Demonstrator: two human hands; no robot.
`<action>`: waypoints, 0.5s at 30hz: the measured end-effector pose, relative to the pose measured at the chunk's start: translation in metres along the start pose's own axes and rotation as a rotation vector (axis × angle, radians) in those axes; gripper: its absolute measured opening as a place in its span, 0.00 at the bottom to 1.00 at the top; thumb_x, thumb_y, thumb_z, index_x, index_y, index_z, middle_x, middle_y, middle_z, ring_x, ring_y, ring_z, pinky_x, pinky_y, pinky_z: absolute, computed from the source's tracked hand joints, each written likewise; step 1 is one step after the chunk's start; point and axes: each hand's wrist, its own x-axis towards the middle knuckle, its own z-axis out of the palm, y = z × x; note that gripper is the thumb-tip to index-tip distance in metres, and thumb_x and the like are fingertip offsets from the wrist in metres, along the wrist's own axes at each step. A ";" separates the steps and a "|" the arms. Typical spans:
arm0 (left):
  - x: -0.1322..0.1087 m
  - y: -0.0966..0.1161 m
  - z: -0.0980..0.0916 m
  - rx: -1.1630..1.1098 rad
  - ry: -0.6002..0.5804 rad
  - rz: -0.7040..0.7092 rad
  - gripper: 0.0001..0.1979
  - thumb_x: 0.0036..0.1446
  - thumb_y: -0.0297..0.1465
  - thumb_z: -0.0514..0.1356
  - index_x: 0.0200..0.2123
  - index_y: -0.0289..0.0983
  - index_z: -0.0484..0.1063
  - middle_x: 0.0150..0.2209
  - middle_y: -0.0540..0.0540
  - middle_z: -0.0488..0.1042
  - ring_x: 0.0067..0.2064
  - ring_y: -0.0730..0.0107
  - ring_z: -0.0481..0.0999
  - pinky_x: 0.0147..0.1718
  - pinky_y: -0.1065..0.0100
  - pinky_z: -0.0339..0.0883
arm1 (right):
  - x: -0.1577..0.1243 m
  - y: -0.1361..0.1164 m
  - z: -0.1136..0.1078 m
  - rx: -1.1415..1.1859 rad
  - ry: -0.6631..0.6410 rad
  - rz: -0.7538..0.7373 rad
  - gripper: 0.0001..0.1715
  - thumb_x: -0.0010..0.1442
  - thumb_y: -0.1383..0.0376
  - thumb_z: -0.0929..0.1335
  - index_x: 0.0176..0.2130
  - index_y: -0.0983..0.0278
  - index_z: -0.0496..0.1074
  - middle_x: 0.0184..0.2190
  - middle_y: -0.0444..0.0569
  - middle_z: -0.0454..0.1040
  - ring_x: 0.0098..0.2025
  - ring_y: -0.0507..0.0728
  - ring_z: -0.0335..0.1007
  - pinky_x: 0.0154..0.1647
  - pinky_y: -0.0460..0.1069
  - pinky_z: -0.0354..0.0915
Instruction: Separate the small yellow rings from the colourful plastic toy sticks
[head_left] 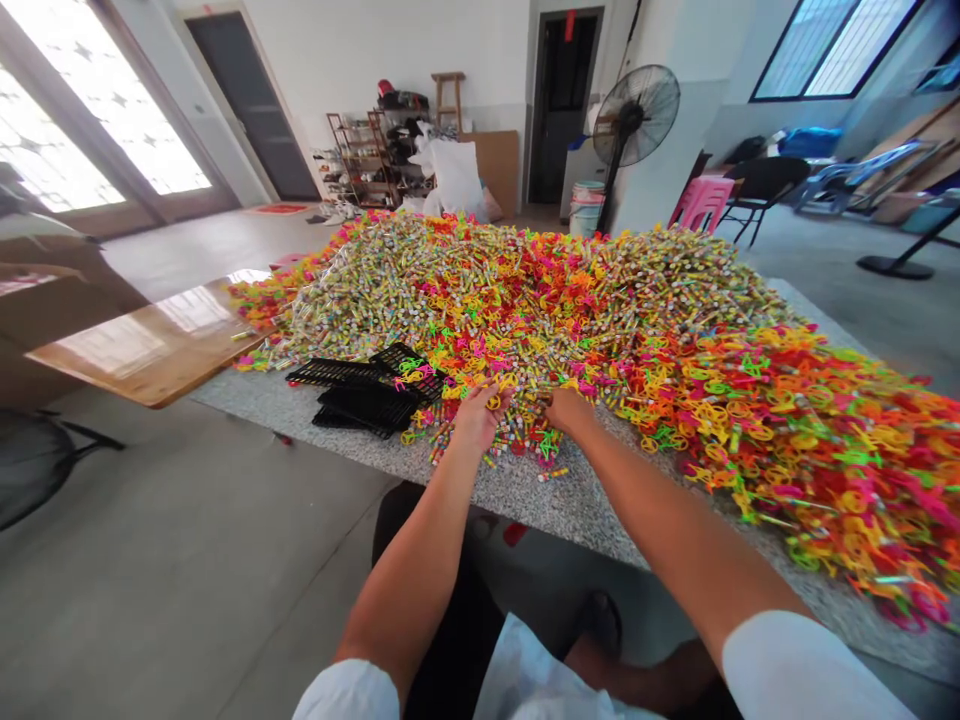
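My left hand [478,414] is at the near edge of a big pile, its fingers curled on a small yellow plastic ring piece [493,402]. To its right, my right hand [568,411] has its fingertips bent down among small patterned tubes [536,350]; what they pinch, if anything, is hidden. Around both hands lie loose plastic ring pieces [694,395] in yellow, orange, red, pink and green. Left of my left hand, several black slotted trays [360,405] are stacked crookedly, with a few bright pieces on top.
The pile rests on a speckled grey stone table [577,510], whose near edge is before my legs. A wooden board [150,345] juts out on the left. Beyond stand a pedestal fan [636,115], a shoe rack [364,155], pink stools [705,200] and a black chair [769,185].
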 end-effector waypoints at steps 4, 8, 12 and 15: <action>-0.004 -0.002 0.002 0.046 -0.046 -0.023 0.08 0.49 0.25 0.69 0.33 0.38 0.73 0.33 0.48 0.78 0.41 0.62 0.83 0.43 0.63 0.77 | -0.015 0.004 -0.004 0.023 0.141 0.049 0.19 0.63 0.62 0.65 0.51 0.67 0.76 0.52 0.65 0.74 0.50 0.65 0.76 0.48 0.54 0.68; -0.006 -0.009 0.005 0.096 -0.093 -0.042 0.11 0.48 0.29 0.70 0.34 0.38 0.72 0.36 0.47 0.79 0.41 0.61 0.82 0.44 0.60 0.76 | -0.035 0.008 -0.008 0.171 0.399 -0.028 0.17 0.63 0.60 0.65 0.49 0.63 0.73 0.48 0.58 0.76 0.48 0.63 0.75 0.48 0.53 0.67; -0.006 -0.018 0.008 0.114 -0.066 -0.044 0.17 0.46 0.30 0.72 0.39 0.40 0.74 0.38 0.48 0.79 0.41 0.63 0.81 0.42 0.63 0.74 | -0.049 0.010 -0.008 0.278 0.496 -0.228 0.10 0.60 0.63 0.66 0.41 0.63 0.73 0.45 0.56 0.76 0.50 0.62 0.72 0.55 0.55 0.64; -0.006 -0.023 0.009 0.118 -0.052 -0.073 0.17 0.47 0.30 0.72 0.41 0.40 0.76 0.40 0.47 0.80 0.41 0.64 0.81 0.39 0.65 0.74 | -0.059 0.004 -0.009 0.424 0.567 -0.317 0.07 0.58 0.64 0.66 0.38 0.62 0.72 0.45 0.55 0.76 0.53 0.62 0.70 0.59 0.57 0.62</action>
